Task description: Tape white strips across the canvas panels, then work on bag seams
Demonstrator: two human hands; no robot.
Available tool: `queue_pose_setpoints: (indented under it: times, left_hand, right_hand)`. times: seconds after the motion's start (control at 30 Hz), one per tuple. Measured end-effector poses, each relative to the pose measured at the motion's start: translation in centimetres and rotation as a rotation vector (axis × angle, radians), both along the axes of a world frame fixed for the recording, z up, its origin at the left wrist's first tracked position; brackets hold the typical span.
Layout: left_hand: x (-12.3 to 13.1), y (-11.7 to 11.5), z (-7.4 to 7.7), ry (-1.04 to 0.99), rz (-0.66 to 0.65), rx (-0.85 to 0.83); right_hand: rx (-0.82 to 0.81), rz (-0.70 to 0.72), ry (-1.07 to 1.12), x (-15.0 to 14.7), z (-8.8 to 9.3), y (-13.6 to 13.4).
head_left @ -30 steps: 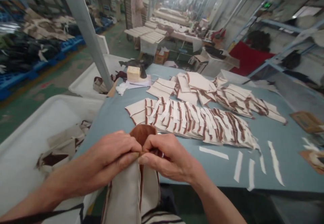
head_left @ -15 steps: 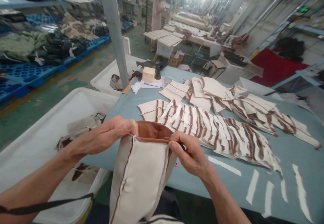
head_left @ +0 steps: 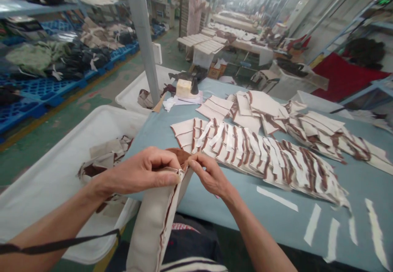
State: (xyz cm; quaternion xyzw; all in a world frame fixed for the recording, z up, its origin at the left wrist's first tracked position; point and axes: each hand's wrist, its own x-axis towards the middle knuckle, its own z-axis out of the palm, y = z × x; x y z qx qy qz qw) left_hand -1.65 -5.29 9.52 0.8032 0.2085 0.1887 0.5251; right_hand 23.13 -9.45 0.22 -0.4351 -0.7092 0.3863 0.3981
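Observation:
A cream fabric bag piece [head_left: 149, 225] with brown lining and brown seam edges hangs between my hands, over the near edge of the table. My left hand [head_left: 150, 171] pinches its upper rim, thumb on the outside near the seam. Just to the right, my right hand [head_left: 207, 173] grips the rim between thumb and fingers. Part of the brown lining shows behind my fingers. Beyond, a row of overlapping cream pieces [head_left: 245, 147] with brown edges and white strips lies on the blue-green table [head_left: 242, 196].
More cream pieces [head_left: 264, 106] are heaped at the back. Loose white strips [head_left: 313, 225] lie at front right. A white bin [head_left: 37, 186] with fabric pieces stands at left, near a metal post [head_left: 143, 38]. Another person [head_left: 194, 16] stands far back.
The bag piece has turned so a side seam faces me, and its opening has narrowed. My hands have come closer together, the right one moving left along the rim.

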Motion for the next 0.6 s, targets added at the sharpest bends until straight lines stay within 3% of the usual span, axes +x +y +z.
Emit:
queue_pose_setpoints:
  times: [0.23, 0.33, 0.5, 0.6]
  left_hand:
    - [-0.5, -0.8, -0.1, -0.01, -0.041, -0.045]
    - [-0.7, -1.0, -0.1, -0.028, 0.003, -0.023]
    - [-0.5, -1.7, 0.2, -0.069, 0.228, 0.071]
    - [-0.1, -2.4, 1.1, -0.042, 0.257, 0.212]
  right_hand:
    - [0.011, 0.04, 0.023, -1.2, 0.1, -0.2]
    - [0.044, 0.02, -0.012, -1.0, 0.6, -0.6]
    - [0.335, 0.003, -0.061, -1.0, 3.7, -1.2]
    - [0.446, 0.021, -0.056, -1.7, 5.9, -1.2]
